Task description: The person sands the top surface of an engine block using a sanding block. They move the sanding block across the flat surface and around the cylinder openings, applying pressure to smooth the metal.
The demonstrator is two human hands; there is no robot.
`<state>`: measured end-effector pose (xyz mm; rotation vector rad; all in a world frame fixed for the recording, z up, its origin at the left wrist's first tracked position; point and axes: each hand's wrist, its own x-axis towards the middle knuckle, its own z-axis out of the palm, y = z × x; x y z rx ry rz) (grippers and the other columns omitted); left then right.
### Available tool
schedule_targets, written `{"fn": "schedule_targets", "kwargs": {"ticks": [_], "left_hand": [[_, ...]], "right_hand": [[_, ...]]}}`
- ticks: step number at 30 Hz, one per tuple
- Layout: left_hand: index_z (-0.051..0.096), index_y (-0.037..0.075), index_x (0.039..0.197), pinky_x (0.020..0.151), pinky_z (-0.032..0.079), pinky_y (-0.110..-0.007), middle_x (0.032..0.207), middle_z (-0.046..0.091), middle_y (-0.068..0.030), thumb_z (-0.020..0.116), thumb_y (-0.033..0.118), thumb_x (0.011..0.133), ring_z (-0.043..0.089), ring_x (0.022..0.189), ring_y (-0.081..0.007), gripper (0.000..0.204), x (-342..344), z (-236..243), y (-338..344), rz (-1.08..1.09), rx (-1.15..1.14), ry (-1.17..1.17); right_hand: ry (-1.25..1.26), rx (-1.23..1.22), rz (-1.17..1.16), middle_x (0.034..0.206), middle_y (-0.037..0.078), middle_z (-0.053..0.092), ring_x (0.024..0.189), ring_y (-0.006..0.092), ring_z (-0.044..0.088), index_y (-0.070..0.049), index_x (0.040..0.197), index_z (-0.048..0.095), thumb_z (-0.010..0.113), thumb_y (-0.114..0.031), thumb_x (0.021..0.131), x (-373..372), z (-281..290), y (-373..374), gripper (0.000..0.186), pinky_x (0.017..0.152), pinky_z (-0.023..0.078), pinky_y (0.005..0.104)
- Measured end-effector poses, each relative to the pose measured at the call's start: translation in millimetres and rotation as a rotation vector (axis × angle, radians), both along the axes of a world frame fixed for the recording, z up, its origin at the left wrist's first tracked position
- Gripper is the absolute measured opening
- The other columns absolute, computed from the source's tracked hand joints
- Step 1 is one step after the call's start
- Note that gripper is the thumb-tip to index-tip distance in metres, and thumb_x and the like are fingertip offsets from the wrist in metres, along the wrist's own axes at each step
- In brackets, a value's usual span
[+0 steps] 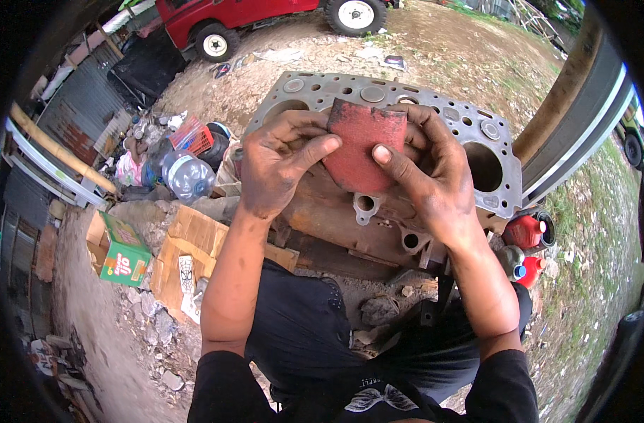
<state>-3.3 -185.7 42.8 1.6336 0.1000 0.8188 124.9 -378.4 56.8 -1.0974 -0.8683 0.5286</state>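
Observation:
Between both hands I hold a piece of red sandpaper [368,146], its grit side facing me and its upper edge dark and worn. My left hand [283,155] pinches the sheet's left edge, thumb in front. The right hand [431,166] grips its right side, with the thumb pressed on the face and the fingers behind. Right beyond the sheet lies a grey metal engine block [502,134], its flat deck facing up with large round cylinder bores and small holes. The sandpaper and my hands hide the middle of the deck.
Left of the block are a clear plastic jug [188,175], a red plastic basket [193,135], a green carton [125,250] and flattened cardboard [184,247]. Red bottles [525,231] stand at the right, near a post [565,84]. A red vehicle [244,17] is parked beyond.

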Motion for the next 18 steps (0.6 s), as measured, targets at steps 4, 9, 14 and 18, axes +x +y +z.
{"fn": "schedule_targets", "kwargs": {"ticks": [4, 9, 14, 18], "left_hand": [[0.075, -0.004, 0.119, 0.089, 0.061, -0.028, 0.109, 0.08, -0.0116, 0.086, 0.004, 0.094, 0.075, 0.1, -0.0144, 0.028, -3, 3, 1, 0.016, 0.046, 0.005], [0.074, -0.004, 0.122, 0.088, 0.061, -0.029, 0.114, 0.078, -0.013, 0.083, 0.004, 0.096, 0.075, 0.102, -0.0157, 0.029, -3, 6, 7, -0.081, 0.031, -0.043], [0.072, -0.004, 0.125, 0.089, 0.062, -0.031, 0.117, 0.076, -0.0117, 0.082, 0.008, 0.098, 0.075, 0.105, -0.0169, 0.031, -2, 8, 0, -0.079, 0.041, -0.074], [0.071, -0.004, 0.126, 0.089, 0.062, -0.031, 0.117, 0.076, -0.0109, 0.081, 0.008, 0.1, 0.075, 0.106, -0.017, 0.03, 1, 8, -1, -0.016, 0.094, -0.055]], "right_hand": [[-0.006, 0.011, -0.027, 0.125, 0.017, 0.077, 0.113, 0.0173, 0.074, 0.005, 0.14, 0.059, 0.077, -0.007, 0.103, 7, 1, -4, 0.043, 0.093, 0.062, 0.0291], [-0.082, -0.008, -0.121, 0.116, 0.014, 0.08, 0.1, 0.0136, 0.076, 0.004, 0.133, 0.064, 0.08, -0.006, 0.1, 12, 5, -3, 0.038, 0.082, 0.062, 0.0258], [-0.157, -0.071, -0.192, 0.11, 0.011, 0.081, 0.093, 0.0106, 0.076, 0.002, 0.129, 0.067, 0.083, -0.005, 0.098, 13, 2, -4, 0.036, 0.073, 0.06, 0.0236], [-0.144, -0.092, -0.176, 0.111, 0.011, 0.081, 0.091, 0.0103, 0.075, 0.002, 0.128, 0.068, 0.084, -0.006, 0.097, 13, 0, -3, 0.036, 0.071, 0.059, 0.0234]]}}
